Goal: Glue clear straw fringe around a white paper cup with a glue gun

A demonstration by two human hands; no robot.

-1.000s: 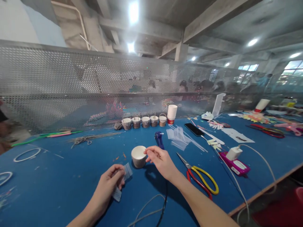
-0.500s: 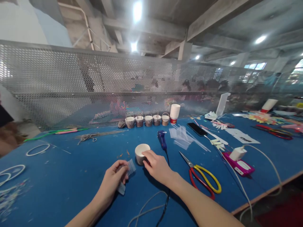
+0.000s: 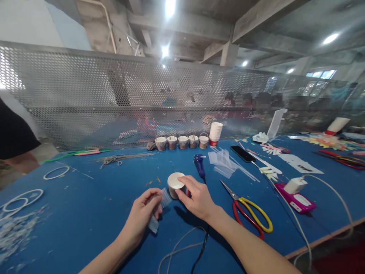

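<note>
My left hand [image 3: 146, 209] is closed on a small bundle of clear plastic strips [image 3: 165, 198], which stick out past the fingertips and below the palm. Just right of it, a short white paper cup [image 3: 172, 187] with a grey-brown wrapped side stands on the blue table. The fingers of my right hand [image 3: 198, 196] pinch this cup at its right rim and side. Behind my right hand lies a blue glue gun [image 3: 199, 165], its dark cord running toward me beneath my forearm. Scissors [image 3: 242, 205] with red and yellow handles lie to the right.
Several small wrapped cups with handles [image 3: 183, 142] line the mesh panel [image 3: 94, 99], beside a stack of paper cups [image 3: 216, 133]. Plastic strips [image 3: 224, 161], a phone [image 3: 242, 153] and a magenta power strip [image 3: 296, 201] lie rightward. Cord [image 3: 114, 159] and white rings [image 3: 56, 173] lie left.
My right hand's fingers have shifted from over the cup's opening toward its right rim. The view has turned slightly left, showing more of a person at the left edge. The left hand keeps the strips.
</note>
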